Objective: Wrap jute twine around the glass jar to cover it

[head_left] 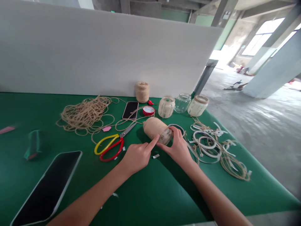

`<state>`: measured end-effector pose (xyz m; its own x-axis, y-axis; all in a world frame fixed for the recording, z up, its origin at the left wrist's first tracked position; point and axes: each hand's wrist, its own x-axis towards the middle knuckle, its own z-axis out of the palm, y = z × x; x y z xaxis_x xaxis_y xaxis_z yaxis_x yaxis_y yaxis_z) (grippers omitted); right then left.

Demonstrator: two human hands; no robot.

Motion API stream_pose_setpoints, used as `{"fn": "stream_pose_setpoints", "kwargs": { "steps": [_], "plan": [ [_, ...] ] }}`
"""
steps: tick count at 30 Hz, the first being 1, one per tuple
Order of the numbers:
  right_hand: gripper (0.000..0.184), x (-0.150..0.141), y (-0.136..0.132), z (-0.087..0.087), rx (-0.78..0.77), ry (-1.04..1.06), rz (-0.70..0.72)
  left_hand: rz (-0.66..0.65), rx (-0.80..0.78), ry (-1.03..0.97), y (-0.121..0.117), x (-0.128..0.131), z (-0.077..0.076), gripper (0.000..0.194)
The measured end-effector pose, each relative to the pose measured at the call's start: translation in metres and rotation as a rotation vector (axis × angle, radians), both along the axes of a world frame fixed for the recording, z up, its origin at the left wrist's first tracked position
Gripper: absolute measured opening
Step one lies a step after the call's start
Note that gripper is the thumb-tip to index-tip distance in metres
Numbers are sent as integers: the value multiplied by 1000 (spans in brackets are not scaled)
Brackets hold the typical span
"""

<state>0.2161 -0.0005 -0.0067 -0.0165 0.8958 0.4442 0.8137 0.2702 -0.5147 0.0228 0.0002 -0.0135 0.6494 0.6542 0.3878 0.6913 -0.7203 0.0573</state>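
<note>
The twine-wrapped jar (155, 128) is lying tilted on the green counter (164, 188), right of the scissors (121, 136). The right hand (180, 147), partly open, is gripping its glass end; the left hand (138, 155), mostly curled, is pressing an extended index finger there.

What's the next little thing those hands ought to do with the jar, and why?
I'd probably have the right hand turn the jar slightly, with the left forefinger as a guide. The right hand holds the bare end, twine covers most of the rest, and that fingertip sits near the border between them, so a small turn might show whether the edge is even.
</note>
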Motion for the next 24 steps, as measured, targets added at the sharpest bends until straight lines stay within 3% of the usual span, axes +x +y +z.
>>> {"fn": "stream_pose_setpoints", "kwargs": {
  "steps": [6, 12, 16, 24],
  "plan": [
    [68, -1, -1, 0, -33, -40, -31, 4, 8, 13, 1, -1, 0, 57],
    [81, -4, -3, -1, 153, -266, -70, 4, 11, -1, 1, 0, 0, 57],
    [70, -3, -1, -3, 105, -159, 5, 6, 25, 0, 1, 0, 0, 58],
    [70, -1, -1, -1, -6, -57, -9, -9, 35, -17, 0, 0, 3, 55]
  ]
}}
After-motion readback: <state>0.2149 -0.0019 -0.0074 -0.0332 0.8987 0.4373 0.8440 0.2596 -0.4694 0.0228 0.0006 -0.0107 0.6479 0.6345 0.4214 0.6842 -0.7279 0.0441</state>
